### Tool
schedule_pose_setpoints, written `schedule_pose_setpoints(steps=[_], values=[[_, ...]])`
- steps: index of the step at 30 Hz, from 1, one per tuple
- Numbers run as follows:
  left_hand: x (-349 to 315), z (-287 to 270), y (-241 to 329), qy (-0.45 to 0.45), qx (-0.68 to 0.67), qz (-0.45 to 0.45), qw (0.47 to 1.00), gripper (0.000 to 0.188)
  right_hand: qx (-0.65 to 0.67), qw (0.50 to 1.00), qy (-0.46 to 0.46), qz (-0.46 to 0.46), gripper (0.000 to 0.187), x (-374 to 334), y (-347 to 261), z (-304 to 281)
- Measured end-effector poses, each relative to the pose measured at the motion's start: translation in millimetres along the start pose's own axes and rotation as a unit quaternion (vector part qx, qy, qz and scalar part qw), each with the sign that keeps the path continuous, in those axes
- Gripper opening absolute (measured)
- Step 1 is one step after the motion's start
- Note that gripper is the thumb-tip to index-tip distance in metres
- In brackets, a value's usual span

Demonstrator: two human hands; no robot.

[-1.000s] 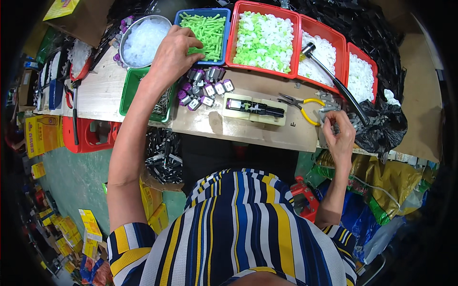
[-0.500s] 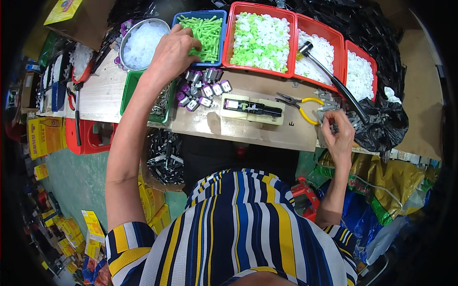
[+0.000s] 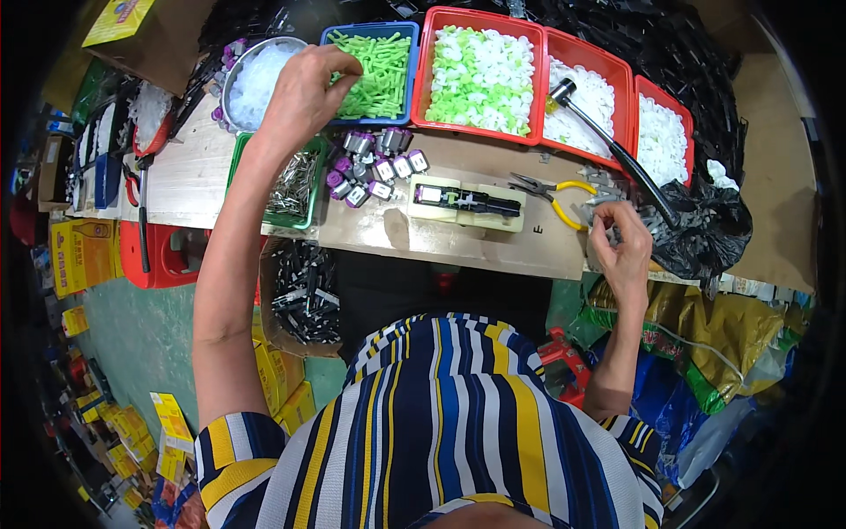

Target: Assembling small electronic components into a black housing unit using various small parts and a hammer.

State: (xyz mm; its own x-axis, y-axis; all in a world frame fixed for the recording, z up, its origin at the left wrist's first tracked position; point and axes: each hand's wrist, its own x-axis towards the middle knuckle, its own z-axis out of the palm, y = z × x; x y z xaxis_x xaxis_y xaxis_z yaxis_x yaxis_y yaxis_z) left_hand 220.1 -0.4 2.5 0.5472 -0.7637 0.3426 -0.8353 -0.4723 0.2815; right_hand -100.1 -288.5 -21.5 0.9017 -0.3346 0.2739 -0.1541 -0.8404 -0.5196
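Note:
My left hand [image 3: 307,93] hovers between the round bowl of clear plastic pieces [image 3: 264,75] and the blue bin [image 3: 412,66] of green plastic pins [image 3: 374,75]. Its fingers are curled together at the bin's left side; whatever they pinch is hidden. At the table's front right, my right hand [image 3: 624,245] is closed thumb to finger beside small grey parts [image 3: 608,183], its contents too small to tell. A cream block fixture [image 3: 423,210] lies between my hands, with a black, part-assembled mechanism [image 3: 476,201] set in it. Yellow-handled pliers [image 3: 564,196] rest right of the fixture.
Purple-and-silver small parts [image 3: 374,163] are heaped beside a green bin [image 3: 236,176] of metal pins. Red bins [image 3: 423,88] of green and white pieces line the back. A hammer [image 3: 617,145] leans across them, its handle on a black plastic bag [image 3: 705,234].
My left hand has drawn left and slightly back from over the green pins, its fingers closer together. My right hand has hardly moved.

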Motion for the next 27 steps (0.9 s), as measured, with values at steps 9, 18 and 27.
schedule_pose_setpoints(steps=[9, 18, 27], values=[[-21.6, -46.9, -22.8, 0.068, 0.014, -0.004, 0.998, 0.013, 0.032, 0.999, 0.013, 0.02, 0.01, 0.9, 1.8, 8.8], [-37.7, -43.8, -38.4, 0.005, 0.062, -0.04, 0.997, 0.014, 0.022, 1.0, 0.0, 0.0, 0.012, 1.8, 3.8, 9.6], [-52.6, -55.0, -36.1, 0.034, 0.04, -0.079, 0.995, 0.013, 0.012, 1.0, 0.006, -0.006, 0.011, 3.5, -5.0, 4.2]])
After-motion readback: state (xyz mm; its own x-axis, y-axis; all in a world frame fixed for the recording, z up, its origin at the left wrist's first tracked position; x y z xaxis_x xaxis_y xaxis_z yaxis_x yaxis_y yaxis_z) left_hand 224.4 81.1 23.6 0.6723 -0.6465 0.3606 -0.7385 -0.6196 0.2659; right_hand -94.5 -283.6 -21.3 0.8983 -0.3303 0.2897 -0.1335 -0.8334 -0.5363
